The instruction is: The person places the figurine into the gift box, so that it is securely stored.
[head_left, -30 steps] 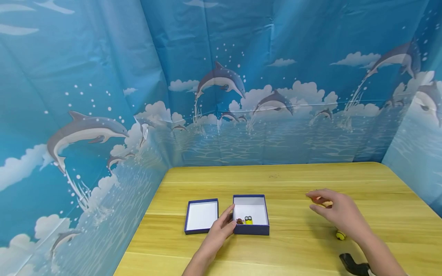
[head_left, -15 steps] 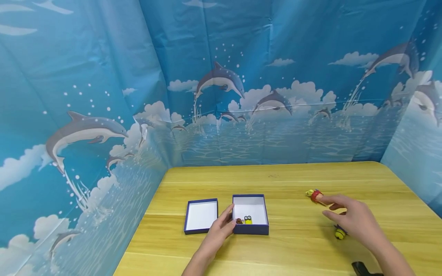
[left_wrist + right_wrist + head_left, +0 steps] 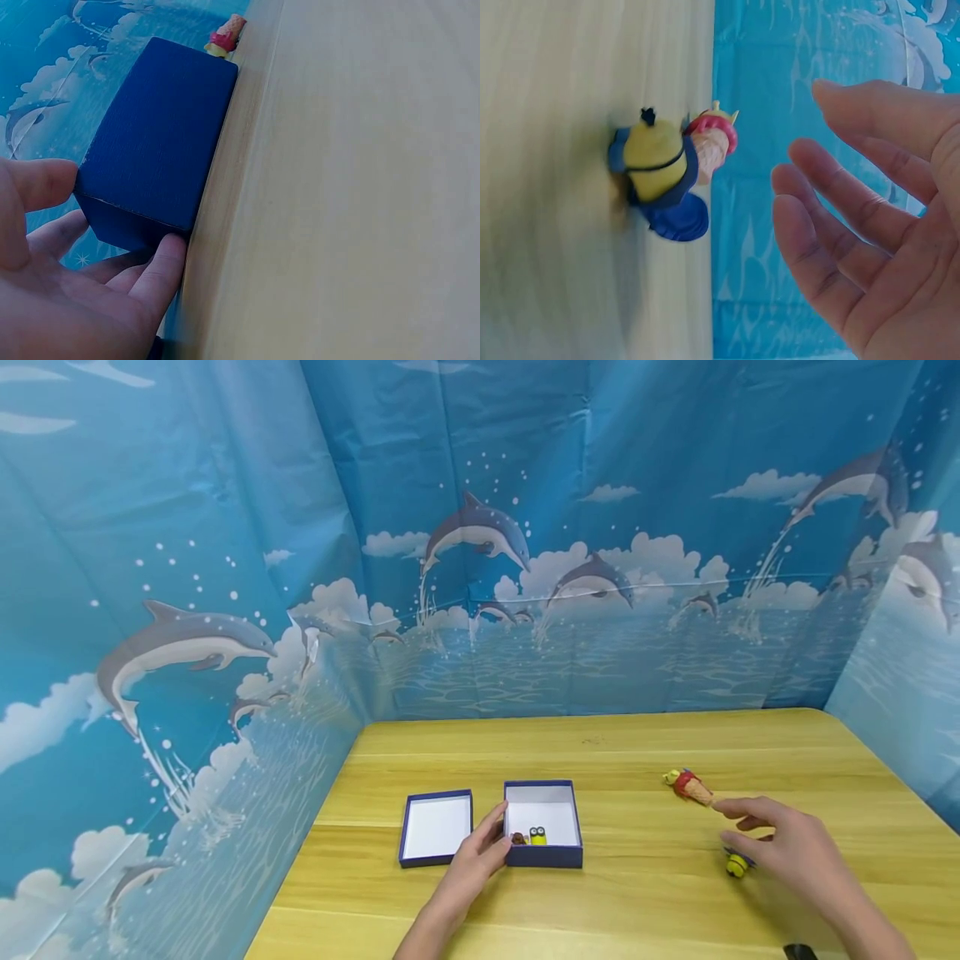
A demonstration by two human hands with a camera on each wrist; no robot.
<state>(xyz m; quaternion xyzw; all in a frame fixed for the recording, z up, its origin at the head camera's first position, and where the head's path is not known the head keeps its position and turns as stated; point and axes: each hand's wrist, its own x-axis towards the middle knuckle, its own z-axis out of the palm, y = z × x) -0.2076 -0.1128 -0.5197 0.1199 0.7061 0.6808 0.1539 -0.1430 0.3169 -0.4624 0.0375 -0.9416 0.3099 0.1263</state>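
Note:
My left hand (image 3: 471, 867) holds the left side of an open blue box (image 3: 544, 857) with a white inside, thumb at its near corner. Inside the box, by the near wall, are a yellow toy figure (image 3: 537, 836) with big eyes and a small brown one (image 3: 518, 838). My right hand (image 3: 787, 839), fingers apart and holding nothing, hovers by a yellow-and-blue toy figure (image 3: 656, 161) on the table. Beyond that figure lies an ice-cream-cone toy (image 3: 688, 787) with a red and yellow top. In the head view, the right hand partly hides the yellow-and-blue figure.
A shallow blue-rimmed lid (image 3: 437, 828), white side up, lies left of the box. The wooden table (image 3: 600, 743) has a dolphin-print curtain (image 3: 480, 660) along its back and sides. A dark object (image 3: 799, 952) shows by the right wrist at the bottom edge.
My right hand has let go of the ice-cream-cone toy, leaving it on the table, and has moved right and nearer, to the yellow-and-blue figure. My left hand stays on the box.

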